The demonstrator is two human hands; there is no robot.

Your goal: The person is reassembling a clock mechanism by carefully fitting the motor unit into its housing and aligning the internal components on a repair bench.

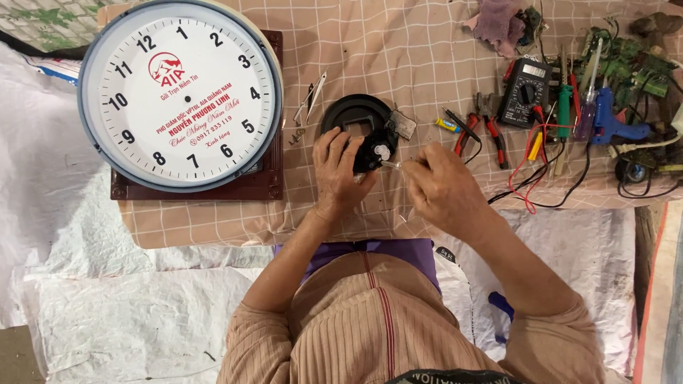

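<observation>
We take this for a makeshift repair workbench, likely at home: a low board under a beige checked cloth (427,57), plastic sheeting (128,313) around it, and a litter of repair gear — black digital multimeter (524,91), red-handled pliers (494,128), blue glue gun (610,122), green circuit boards (626,60).

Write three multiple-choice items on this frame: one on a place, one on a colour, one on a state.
1. Where does the wall clock lie?
A. far left of the checked cloth
B. among the tools at right
C. on the person's lap

2. What colour is the glue gun?
A. red
B. blue
C. white

3. What is the left hand doing?
A. resting flat, away from everything
B. gripping the pliers
C. holding the black clock mechanism

Answers: 1 A, it sits on a dark board at the left edge; 2 B, its body is blue; 3 C, the fingers wrap the mechanism while the right hand works at it.
</observation>
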